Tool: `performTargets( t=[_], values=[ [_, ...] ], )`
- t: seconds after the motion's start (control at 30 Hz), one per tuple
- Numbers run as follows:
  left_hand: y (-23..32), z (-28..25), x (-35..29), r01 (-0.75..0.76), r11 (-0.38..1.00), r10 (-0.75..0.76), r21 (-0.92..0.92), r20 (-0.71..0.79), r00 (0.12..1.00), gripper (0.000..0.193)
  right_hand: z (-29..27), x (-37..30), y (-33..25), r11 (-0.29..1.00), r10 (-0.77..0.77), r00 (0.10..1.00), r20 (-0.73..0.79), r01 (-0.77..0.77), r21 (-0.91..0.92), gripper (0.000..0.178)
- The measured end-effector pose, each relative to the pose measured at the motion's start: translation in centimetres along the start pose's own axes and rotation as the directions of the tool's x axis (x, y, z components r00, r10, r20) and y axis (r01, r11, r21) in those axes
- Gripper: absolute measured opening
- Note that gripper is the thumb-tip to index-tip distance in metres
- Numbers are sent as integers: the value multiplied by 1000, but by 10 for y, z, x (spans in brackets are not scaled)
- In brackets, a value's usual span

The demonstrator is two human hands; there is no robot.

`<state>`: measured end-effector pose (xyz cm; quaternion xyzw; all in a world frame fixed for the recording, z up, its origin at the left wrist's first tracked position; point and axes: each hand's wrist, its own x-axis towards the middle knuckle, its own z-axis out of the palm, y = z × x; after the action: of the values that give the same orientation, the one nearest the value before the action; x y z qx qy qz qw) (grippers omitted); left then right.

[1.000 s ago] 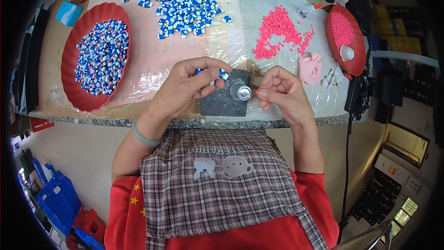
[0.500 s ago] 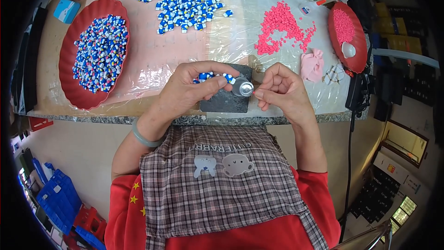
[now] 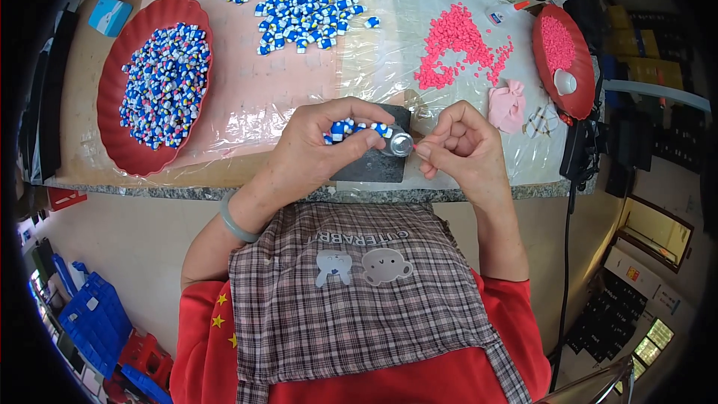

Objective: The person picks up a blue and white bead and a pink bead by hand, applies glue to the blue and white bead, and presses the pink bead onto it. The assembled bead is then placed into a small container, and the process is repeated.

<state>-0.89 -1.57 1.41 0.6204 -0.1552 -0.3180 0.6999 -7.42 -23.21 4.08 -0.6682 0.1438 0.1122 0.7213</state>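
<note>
My left hand [image 3: 303, 146] is closed around several small blue-and-white pieces [image 3: 342, 129] in its palm. At its thumb and index fingertip sits one blue-and-white piece [image 3: 382, 130], right beside a small round clear container [image 3: 402, 144]. That container stands on a dark square slab [image 3: 370, 169] at the table's front. Just right of it, my right hand [image 3: 470, 148] pinches between thumb and finger a tiny pink piece [image 3: 416, 148], mostly hidden by the fingertips. The other fingers of the right hand are curled.
A red scalloped tray [image 3: 110, 116] of blue-and-white pieces lies left; a loose heap [image 3: 307, 11] spreads at the back. Pink pieces [image 3: 449, 37] lie back right, near a glue bottle [image 3: 502, 13], a pink cloth [image 3: 508, 107] and a red tray [image 3: 580, 99] holding a white cup [image 3: 565, 81].
My left hand has shifted slightly right, and more of the pieces in its palm show. The right hand keeps its pinch beside the container, with little movement.
</note>
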Motion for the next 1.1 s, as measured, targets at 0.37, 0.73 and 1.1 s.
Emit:
performTargets(
  t=[0.37,0.73,1.1],
  values=[
    [4,12,-3,-102,987,104,127,-6,995,17,14,-2,1,970,-91,995,30,82,230,23],
    [-3,14,-1,-323,874,351,364,-12,936,17,21,0,1,978,-67,998,18,62,197,22],
    [-4,16,-2,-440,726,468,529,89,879,26,30,-4,8,983,-176,981,-86,179,29,20]
  ],
)
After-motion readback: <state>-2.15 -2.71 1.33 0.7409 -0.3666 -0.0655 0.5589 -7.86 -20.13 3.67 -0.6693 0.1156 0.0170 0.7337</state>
